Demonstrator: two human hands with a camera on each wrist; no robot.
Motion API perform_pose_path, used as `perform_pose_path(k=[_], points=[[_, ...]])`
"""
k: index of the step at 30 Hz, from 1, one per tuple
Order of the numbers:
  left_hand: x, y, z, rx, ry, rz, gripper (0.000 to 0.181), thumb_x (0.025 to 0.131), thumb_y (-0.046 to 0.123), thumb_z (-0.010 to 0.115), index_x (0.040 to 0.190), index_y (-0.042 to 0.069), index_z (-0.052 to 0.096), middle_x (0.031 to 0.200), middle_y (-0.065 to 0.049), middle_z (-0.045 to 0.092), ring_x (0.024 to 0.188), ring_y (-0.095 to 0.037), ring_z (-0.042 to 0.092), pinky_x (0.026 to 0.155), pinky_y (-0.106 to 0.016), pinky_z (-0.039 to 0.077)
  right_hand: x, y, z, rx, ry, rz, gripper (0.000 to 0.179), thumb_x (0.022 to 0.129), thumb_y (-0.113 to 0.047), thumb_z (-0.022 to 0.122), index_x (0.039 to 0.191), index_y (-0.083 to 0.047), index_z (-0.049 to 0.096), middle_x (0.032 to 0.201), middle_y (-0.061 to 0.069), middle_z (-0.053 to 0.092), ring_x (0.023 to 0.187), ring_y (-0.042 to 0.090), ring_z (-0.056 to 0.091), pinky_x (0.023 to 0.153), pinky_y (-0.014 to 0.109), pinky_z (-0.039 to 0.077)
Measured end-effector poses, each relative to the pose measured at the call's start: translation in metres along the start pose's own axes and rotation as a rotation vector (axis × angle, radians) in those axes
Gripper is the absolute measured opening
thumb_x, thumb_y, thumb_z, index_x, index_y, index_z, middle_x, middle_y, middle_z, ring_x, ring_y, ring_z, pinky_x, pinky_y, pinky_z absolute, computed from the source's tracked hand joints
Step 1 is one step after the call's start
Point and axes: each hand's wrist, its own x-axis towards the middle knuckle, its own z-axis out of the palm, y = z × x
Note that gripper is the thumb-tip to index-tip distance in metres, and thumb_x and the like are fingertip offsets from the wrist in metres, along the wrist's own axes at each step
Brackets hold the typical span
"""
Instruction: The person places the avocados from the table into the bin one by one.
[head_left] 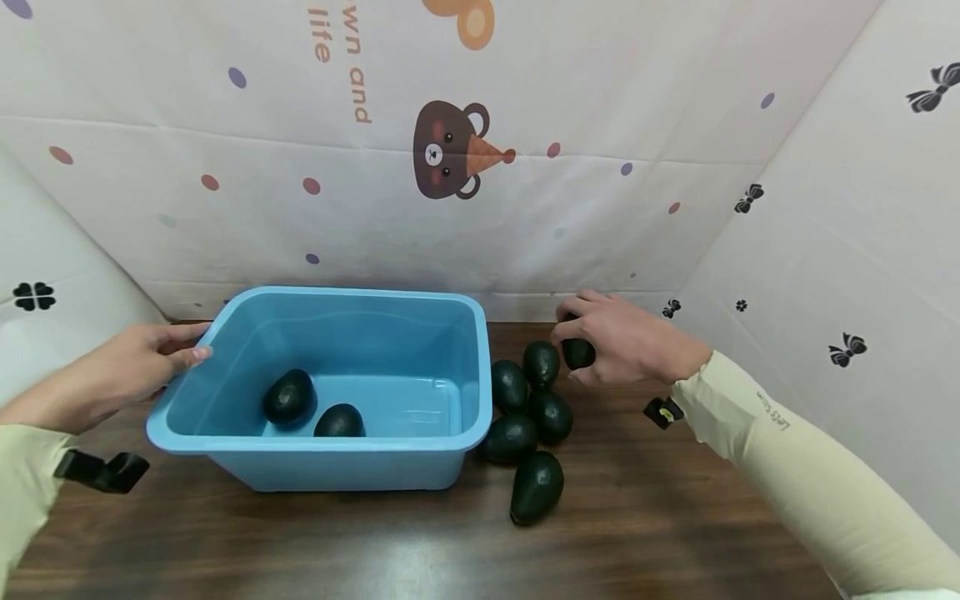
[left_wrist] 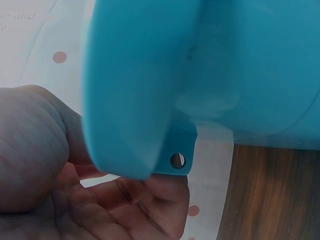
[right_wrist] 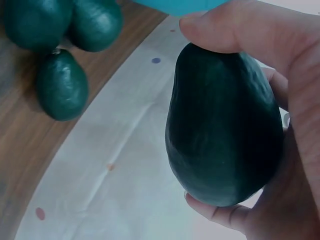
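Pale printed sheeting (head_left: 375, 225) rose beyond the fingers, and a brown wood-grain tabletop (head_left: 637, 525) spread beneath them. The right hand (head_left: 626, 337) held a dark green avocado (right_wrist: 220, 130), thumb and fingers clamped on its opposite ends. Just left of those fingers, five loose avocados (head_left: 551, 416) lay clustered on the wood. The left hand (head_left: 138, 367) gripped the end of a blue basin (head_left: 337, 471), thumb over the rim, other fingers curled beneath; rightward of them, two inner avocados (head_left: 289, 397) sat near each other on its floor.
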Motion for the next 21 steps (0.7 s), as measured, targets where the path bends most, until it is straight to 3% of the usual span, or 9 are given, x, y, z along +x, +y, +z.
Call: perform_pose_path(k=[14,21], points=[[-0.001,0.001,0.000,0.012,0.005,-0.016,0.078,0.101,0.048,0.040,0.152,-0.005,0.011,0.141,-0.045,0.031,0.107,-0.052,0.058,0.074,-0.051,0.058,0.024,-0.018,-0.027,0.016,0.009,-0.074,0.034,0.076,-0.042,0.077,0.107,-0.031,0.069,0.115,-0.003,0.055,0.108,0.018,0.047,0.089,0.042,0.047],[-0.001,0.003,-0.001,0.008,0.007,-0.016,0.079,0.100,0.048,0.041,0.152,-0.004,0.011,0.140,-0.045,0.032,0.107,-0.051,0.059,0.074,-0.050,0.058,0.039,-0.027,-0.036,0.008,0.021,-0.107,0.037,0.076,-0.043,0.075,0.110,-0.029,0.070,0.121,0.000,0.057,0.111,0.020,0.047,0.094,0.045,0.048]])
